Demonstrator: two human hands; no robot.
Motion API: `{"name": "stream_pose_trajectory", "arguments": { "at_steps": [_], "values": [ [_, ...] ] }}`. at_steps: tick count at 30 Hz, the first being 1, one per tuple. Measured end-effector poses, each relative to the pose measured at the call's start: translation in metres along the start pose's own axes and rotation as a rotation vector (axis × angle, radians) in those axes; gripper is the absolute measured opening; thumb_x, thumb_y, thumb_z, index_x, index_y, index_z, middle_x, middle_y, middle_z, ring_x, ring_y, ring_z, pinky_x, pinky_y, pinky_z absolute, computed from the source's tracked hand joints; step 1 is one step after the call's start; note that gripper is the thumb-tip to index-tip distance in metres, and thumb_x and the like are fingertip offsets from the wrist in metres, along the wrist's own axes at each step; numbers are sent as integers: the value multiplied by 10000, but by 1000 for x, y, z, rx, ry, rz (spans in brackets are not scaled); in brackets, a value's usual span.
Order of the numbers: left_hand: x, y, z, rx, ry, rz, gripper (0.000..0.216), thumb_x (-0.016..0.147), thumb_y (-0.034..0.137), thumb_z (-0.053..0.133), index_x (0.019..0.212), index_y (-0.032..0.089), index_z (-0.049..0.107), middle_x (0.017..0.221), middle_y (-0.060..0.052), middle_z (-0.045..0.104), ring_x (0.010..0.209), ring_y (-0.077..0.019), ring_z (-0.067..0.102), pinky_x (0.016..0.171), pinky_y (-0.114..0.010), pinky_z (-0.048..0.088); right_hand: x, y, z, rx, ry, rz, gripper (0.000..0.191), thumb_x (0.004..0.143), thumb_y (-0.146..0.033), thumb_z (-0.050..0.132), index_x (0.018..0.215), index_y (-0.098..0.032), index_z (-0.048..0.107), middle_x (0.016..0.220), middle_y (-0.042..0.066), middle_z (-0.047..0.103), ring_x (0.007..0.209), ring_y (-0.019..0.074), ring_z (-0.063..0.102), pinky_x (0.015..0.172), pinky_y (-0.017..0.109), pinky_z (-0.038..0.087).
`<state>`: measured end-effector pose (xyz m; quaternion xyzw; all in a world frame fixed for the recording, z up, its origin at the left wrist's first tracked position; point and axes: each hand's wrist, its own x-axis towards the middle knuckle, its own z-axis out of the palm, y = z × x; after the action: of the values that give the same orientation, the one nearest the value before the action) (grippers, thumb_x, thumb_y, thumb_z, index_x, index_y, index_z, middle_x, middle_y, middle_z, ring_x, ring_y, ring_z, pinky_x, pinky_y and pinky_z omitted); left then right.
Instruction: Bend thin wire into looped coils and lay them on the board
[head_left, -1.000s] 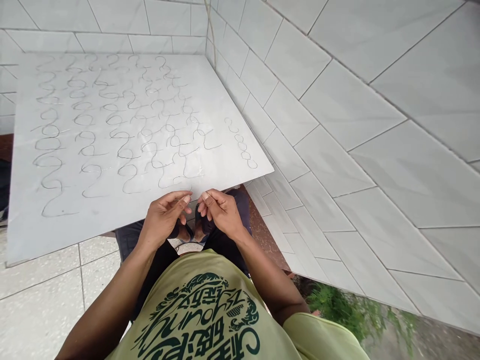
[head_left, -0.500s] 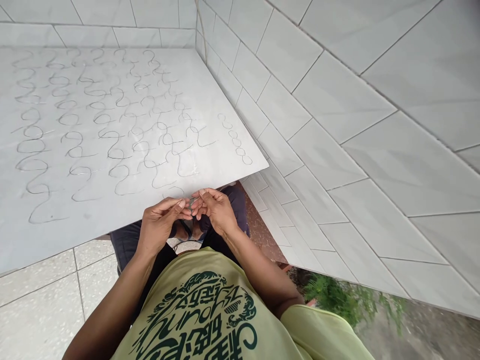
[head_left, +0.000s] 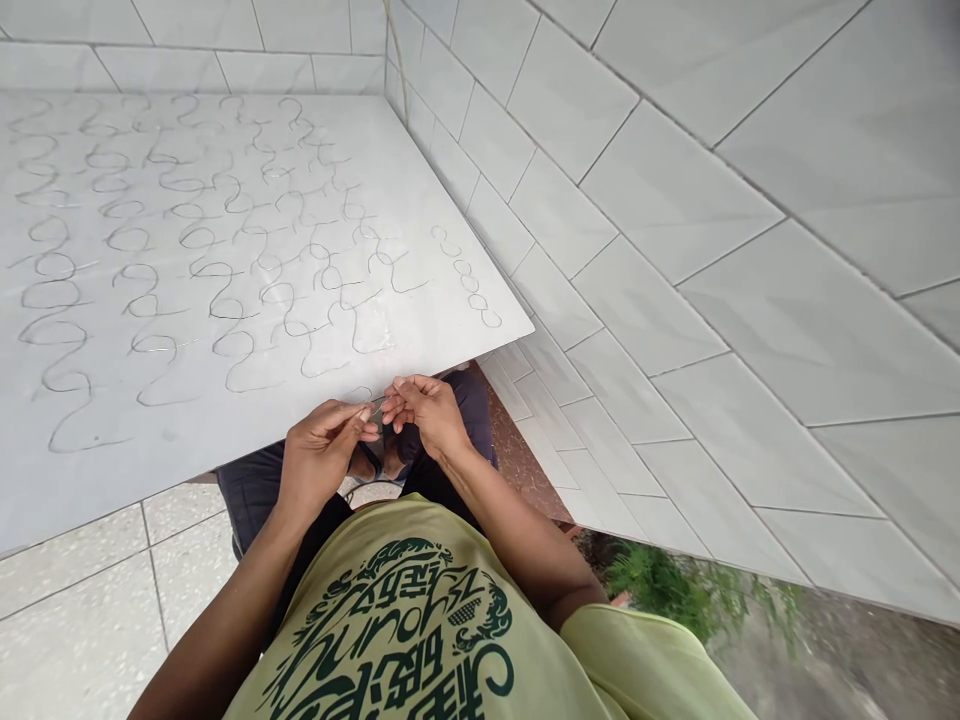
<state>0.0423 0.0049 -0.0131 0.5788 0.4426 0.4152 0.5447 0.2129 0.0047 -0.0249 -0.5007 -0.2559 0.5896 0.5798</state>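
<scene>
Head view: left hand (head_left: 322,460) and right hand (head_left: 433,418), fingertips pinched shut together on one thin wire piece (head_left: 377,408), just below the near edge of white slab (head_left: 187,430). Bent wires (head_left: 217,270) lie in rows upon the slab.

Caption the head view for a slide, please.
Left hand and right hand pinch a thin grey wire piece at the edge of a white marble slab covered with curled wire shapes.

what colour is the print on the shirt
Dark green print on a yellow-green T-shirt, clearest low in the head view.
</scene>
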Motion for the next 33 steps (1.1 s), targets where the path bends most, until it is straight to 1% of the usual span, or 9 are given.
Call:
{"name": "stream_pose_trajectory", "arguments": {
  "at_steps": [3, 6, 9, 12, 15, 19, 23, 28, 33],
  "values": [
    [-2, -5, 0, 0, -8, -18, 244, 901, 417, 750, 1021, 216, 815, 1002, -54, 755, 805, -188, 770, 744, -300, 650, 2, 4, 1, -27, 19, -15, 413, 772, -547, 799, 744, -150, 688, 639, 45, 719, 477, 133, 632, 412, 225, 466],
    [2, -2, -3, -65, 20, -124, 293, 863, 442, 789, 1023, 198, 813, 979, -63, 776, 801, -203, 771, 757, -325, 658, 4, 2, 1, -71, 13, -10, 458, 770, -597, 793, 750, -153, 682, 641, 41, 714, 475, 128, 624, 385, 209, 427],
    [9, 6, -8, -214, 64, -241, 353, 785, 448, 859, 981, 158, 815, 958, -86, 794, 772, -210, 762, 751, -356, 669, 2, -1, -3, -88, -45, -13, 526, 794, -672, 751, 826, -150, 698, 700, 54, 733, 522, 139, 647, 390, 207, 429],
    [15, 12, -13, -324, 71, -287, 370, 723, 429, 909, 919, 129, 818, 988, -114, 797, 749, -197, 746, 714, -340, 667, -4, -2, -7, -60, -117, -14, 576, 845, -721, 673, 910, -150, 709, 767, 61, 742, 576, 144, 661, 436, 223, 471],
    [19, 15, -15, -362, 41, -304, 351, 715, 413, 917, 897, 129, 822, 948, -115, 796, 732, -185, 740, 698, -310, 656, -11, 0, -6, -61, -185, -27, 511, 862, -673, 692, 917, -165, 713, 827, 54, 740, 641, 140, 667, 486, 225, 493],
    [19, 12, -13, -370, 7, -314, 355, 719, 423, 913, 914, 139, 824, 888, -106, 792, 705, -185, 735, 703, -328, 647, -19, 4, 2, -123, -215, -97, 392, 833, -571, 775, 815, -189, 688, 796, 14, 711, 626, 114, 623, 522, 224, 495],
    [18, 10, -12, -346, -6, -312, 363, 734, 420, 903, 953, 141, 825, 896, -95, 784, 693, -154, 701, 662, -280, 615, -21, 8, 6, -138, -180, -150, 327, 877, -499, 752, 793, -190, 684, 740, -7, 683, 544, 89, 558, 507, 225, 464],
    [14, 10, -13, -352, 66, -223, 406, 778, 400, 874, 1105, 169, 802, 987, -86, 766, 783, -154, 685, 656, -255, 589, -23, 12, 9, -98, -82, -168, 294, 888, -443, 744, 760, -188, 673, 687, -9, 665, 516, 90, 529, 470, 223, 426],
    [14, 8, -10, -458, 164, -119, 274, 849, 431, 801, 955, 178, 807, 1071, -94, 745, 762, -145, 655, 594, -259, 539, -28, 13, 16, -98, -74, -114, 323, 861, -473, 758, 751, -188, 653, 674, -6, 664, 508, 94, 534, 460, 226, 429]
  ]
}}
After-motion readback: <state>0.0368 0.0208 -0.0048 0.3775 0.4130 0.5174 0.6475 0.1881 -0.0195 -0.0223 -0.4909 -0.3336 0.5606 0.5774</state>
